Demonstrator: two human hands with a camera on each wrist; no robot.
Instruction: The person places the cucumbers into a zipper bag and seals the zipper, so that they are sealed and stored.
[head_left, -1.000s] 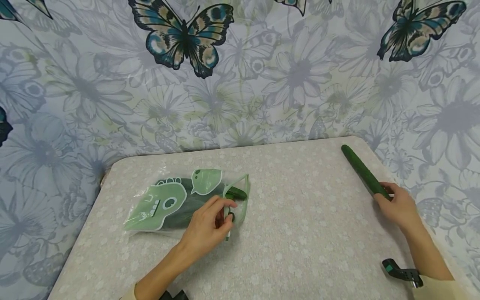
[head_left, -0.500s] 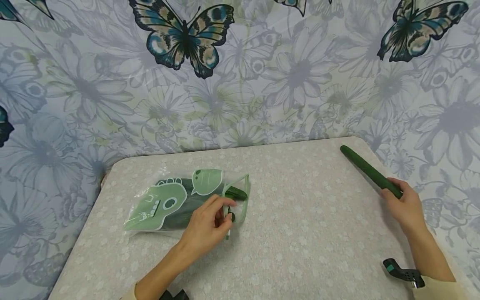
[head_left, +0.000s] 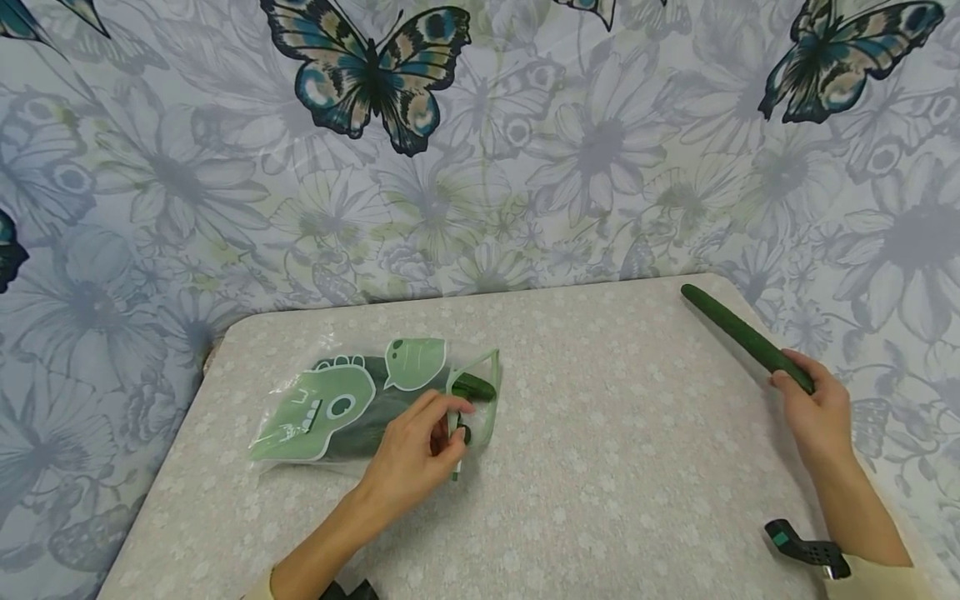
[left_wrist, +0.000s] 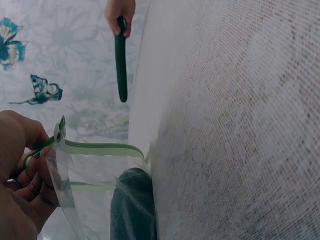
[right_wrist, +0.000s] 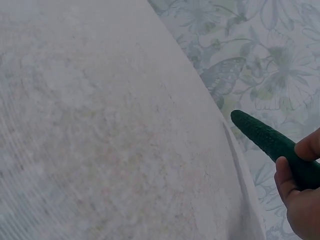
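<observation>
My right hand [head_left: 817, 408] grips a long dark green cucumber [head_left: 742, 333] by its near end, above the right side of the table. In the right wrist view the cucumber [right_wrist: 265, 137] lies between thumb and fingers. My left hand [head_left: 416, 442] pinches the green-edged mouth of a clear zip bag [head_left: 337, 408] printed with a green cartoon figure. The bag lies on its side at the left, its mouth toward the right. Inside it are cucumbers, and one cucumber end [head_left: 474, 387] shows at the mouth. The left wrist view shows the bag's rim [left_wrist: 105, 148] spread apart.
The table [head_left: 600, 467] wears a pale patterned cloth. Behind it hangs a floral wall covering [head_left: 480, 208] with butterflies, close against the back edge. A black wrist device [head_left: 806, 546] sits at my right sleeve.
My right hand has moved a little right and away from me with the cucumber, which now slants more. The left hand and the bag have stayed in place.
</observation>
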